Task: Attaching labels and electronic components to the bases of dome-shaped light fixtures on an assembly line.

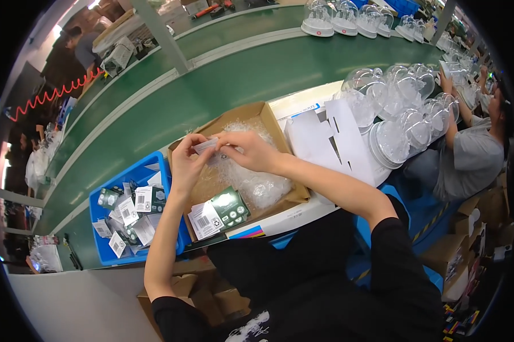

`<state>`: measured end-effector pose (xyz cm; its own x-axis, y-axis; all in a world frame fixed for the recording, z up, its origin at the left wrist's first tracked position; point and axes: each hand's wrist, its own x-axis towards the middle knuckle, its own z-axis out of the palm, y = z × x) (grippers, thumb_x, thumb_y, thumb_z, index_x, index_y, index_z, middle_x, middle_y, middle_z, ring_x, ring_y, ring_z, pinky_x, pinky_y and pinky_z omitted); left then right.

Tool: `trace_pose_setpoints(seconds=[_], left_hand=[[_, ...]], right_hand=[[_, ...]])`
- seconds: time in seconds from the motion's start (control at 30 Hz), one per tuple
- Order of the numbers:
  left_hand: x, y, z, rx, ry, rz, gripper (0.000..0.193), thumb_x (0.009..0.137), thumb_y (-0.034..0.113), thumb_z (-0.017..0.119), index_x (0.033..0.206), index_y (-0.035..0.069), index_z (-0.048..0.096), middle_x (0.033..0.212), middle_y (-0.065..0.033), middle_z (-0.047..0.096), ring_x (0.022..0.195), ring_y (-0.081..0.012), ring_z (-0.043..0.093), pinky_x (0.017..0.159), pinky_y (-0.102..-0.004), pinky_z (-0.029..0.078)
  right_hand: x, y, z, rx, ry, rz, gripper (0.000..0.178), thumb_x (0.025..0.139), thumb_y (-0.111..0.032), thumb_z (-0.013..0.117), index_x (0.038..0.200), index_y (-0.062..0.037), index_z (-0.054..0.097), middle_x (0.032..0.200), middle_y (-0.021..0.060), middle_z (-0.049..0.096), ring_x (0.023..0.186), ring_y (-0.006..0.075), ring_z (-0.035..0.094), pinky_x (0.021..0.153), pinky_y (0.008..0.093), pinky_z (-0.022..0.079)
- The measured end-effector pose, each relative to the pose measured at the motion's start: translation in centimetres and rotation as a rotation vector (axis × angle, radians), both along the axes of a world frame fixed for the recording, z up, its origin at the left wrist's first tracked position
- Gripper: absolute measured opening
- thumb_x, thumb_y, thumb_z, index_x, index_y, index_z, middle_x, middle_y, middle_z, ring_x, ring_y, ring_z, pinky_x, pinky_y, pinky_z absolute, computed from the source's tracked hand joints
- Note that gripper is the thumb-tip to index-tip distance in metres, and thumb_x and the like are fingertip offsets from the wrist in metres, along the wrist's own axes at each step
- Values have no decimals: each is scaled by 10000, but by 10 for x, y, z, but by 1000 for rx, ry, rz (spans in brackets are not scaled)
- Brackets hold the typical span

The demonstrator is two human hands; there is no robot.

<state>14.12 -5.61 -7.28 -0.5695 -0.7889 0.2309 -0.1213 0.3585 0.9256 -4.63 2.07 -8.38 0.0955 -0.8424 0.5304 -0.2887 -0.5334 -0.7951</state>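
The held piece (205, 146) is whitish, the carton (205, 181) brown.

Even light, glints on domes (406, 85), fisheye-bent edges

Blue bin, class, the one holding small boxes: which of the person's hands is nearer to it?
Left. The left hand is just right of the blue bin; the right hand is farther right, over the cardboard box.

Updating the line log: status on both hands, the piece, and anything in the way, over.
Left hand and right hand pinching small pale piece. Piece over open cardboard box. Clear plastic in box, nothing visibly blocking hands.
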Motion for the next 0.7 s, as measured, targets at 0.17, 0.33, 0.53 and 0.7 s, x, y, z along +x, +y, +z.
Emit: trace_pose_setpoints(seconds=[0.17,0.33,0.53,0.7], left_hand=[[-10,5,11,-284,-25,187,308,759,59,751,1010,9,580,865,-37,624,779,-141,593,728,-249,474],[-3,-4,1,178,10,-118,280,854,52,677,1104,-29,578,939,-42,640,858,-90,621,748,-205,508],[-1,-4,-1,78,-28,-42,212,869,42,652,1059,-29,593,896,-28,640,781,-67,603,686,-203,494],[0,-6,3,57,28,35,166,896,60,620,1036,-10,564,909,-23,629,815,-68,592,707,-206,485]], right_hand=[[1,-4,-11,-54,-19,-72,120,875,-46,592,980,-14,642,938,138,675,777,223,642,678,295,503],[0,-8,-15,-20,-89,-129,127,882,-34,577,988,-7,641,852,110,668,721,164,617,646,273,492],[1,-7,-11,79,-163,-182,129,883,-44,579,988,-21,649,860,84,675,720,133,615,630,262,489],[2,-9,-15,40,-78,-33,121,849,-61,604,940,-14,667,818,109,669,688,207,621,629,292,480]])
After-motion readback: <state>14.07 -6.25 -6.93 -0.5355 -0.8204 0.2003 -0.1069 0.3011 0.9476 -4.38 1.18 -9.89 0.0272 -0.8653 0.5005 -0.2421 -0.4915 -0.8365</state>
